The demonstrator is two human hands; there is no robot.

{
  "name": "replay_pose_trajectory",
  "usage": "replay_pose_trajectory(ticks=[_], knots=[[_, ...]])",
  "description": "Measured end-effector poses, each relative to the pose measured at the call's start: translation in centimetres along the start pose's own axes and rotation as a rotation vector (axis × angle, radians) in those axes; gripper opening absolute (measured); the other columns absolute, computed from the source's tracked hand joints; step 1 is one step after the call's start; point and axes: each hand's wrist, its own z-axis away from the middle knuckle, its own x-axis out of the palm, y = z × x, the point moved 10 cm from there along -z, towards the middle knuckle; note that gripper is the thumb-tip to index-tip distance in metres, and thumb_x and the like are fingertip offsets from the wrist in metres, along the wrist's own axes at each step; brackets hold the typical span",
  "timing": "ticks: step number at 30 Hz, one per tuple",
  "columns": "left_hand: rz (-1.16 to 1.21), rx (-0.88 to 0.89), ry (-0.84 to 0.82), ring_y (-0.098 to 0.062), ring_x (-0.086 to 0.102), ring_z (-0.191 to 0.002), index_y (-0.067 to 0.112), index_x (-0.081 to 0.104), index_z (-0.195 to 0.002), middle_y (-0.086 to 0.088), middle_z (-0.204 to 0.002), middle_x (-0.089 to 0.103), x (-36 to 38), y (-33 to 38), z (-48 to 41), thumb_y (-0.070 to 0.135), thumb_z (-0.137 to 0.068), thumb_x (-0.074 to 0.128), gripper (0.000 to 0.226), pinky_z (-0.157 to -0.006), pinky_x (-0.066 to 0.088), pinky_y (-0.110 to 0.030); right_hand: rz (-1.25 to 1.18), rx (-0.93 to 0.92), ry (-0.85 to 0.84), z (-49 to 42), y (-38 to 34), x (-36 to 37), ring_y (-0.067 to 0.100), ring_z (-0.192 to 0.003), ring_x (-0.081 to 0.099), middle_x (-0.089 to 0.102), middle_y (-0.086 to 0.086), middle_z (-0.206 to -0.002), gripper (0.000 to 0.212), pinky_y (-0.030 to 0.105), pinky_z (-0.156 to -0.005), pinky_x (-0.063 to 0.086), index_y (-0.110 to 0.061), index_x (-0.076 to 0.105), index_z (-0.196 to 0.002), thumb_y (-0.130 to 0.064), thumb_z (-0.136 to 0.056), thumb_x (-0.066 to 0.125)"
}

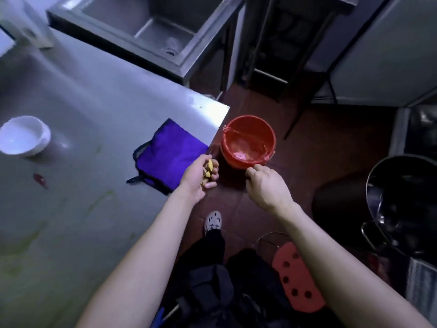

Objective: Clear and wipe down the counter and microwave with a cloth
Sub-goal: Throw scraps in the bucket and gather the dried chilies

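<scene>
Stainless steel counter (94, 102) filled the left side, streaked with greenish marks and carrying 1 red smear (40, 180) near its left edge. A purple cloth (170, 153) lay flat on the counter close to its right corner, with its dark cord trailing off to the left. Well apart from it, 1 white bowl (23, 136) sat upright and showed only its pale inside. Beyond the counter, a steel sink (153, 27) had its drain visible in the basin. On the dark red floor just beside the counter corner stood a red bucket (248, 129) with a thin layer of pinkish waste (241, 156) at the bottom. The left hand (201, 175) was over the counter edge next to the cloth, its fingers curled tightly around some yellow scraps (209, 171). The right hand (267, 183) hung near the bucket's near rim with its fingers curled under; whether it pinched anything could not be told. At the right, a large black pot (402, 197) gleamed darkly, its contents unclear. Below it sat a red stool (295, 278) with round holes.
</scene>
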Motion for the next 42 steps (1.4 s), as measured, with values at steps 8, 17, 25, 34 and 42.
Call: replay_pose_trajectory(ticks=[8, 17, 25, 34, 42], knots=[[-0.196, -0.119, 0.193, -0.012, 0.05, -0.054, 0.015, 0.065, -0.077, -0.001, -0.068, 0.058, 6.9, -0.8, -13.6, 0.026, -0.1, 0.061, 0.025, -0.039, 0.023, -0.02, -0.06, 0.093, -0.092, -9.9, 12.8, 2.3, 0.038, -0.072, 0.063, 0.061, 0.009, -0.08, 0.003, 0.042, -0.061, 0.047, -0.01, 0.062, -0.085, -0.011, -0.085, 0.064], [-0.801, -0.072, 0.424, -0.024, 0.057, -0.055, 0.013, 0.068, -0.066, -0.004, -0.062, 0.065, 8.0, -2.6, -33.8, 0.038, -0.092, 0.057, 0.037, -0.049, 0.043, -0.028, -0.177, 0.045, -0.216, -22.3, 23.4, 13.5, 0.039, -0.084, 0.064, 0.066, 0.011, -0.093, 0.013, 0.042, -0.074, 0.05, -0.007, 0.07, -0.099, -0.01, -0.088, 0.064], [-1.741, 0.104, 0.167, -0.041, 0.068, -0.104, 0.017, 0.061, -0.089, -0.016, -0.109, 0.073, 10.2, -6.6, -52.1, 0.044, -0.103, 0.051, 0.031, -0.092, 0.054, -0.045, -0.15, -0.006, -0.286, -30.1, 29.8, 27.2, 0.042, -0.094, 0.065, 0.068, 0.016, -0.104, 0.023, 0.046, -0.083, 0.052, -0.004, 0.069, -0.112, -0.012, -0.092, 0.061], [-2.142, 0.156, -0.004, -0.034, 0.055, -0.134, 0.012, 0.056, -0.146, -0.011, -0.144, 0.057, 9.0, -9.9, -55.2, 0.044, -0.104, 0.051, 0.053, -0.11, 0.048, -0.049, -0.082, -0.03, -0.392, -31.5, 30.7, 33.1, 0.043, -0.105, 0.066, 0.068, 0.019, -0.115, 0.037, 0.047, -0.091, 0.051, -0.003, 0.064, -0.129, -0.012, -0.094, 0.056], [-2.273, 0.51, 0.076, -0.032, 0.06, -0.111, 0.014, 0.064, -0.127, -0.008, -0.122, 0.065, 15.4, -3.9, -43.4, 0.046, -0.1, 0.045, 0.047, -0.095, 0.046, -0.046, -0.033, -0.091, -0.371, -30.3, 28.7, 24.9, 0.037, -0.107, 0.067, 0.068, 0.013, -0.116, 0.037, 0.046, -0.095, 0.05, -0.008, 0.065, -0.129, -0.016, -0.094, 0.056]])
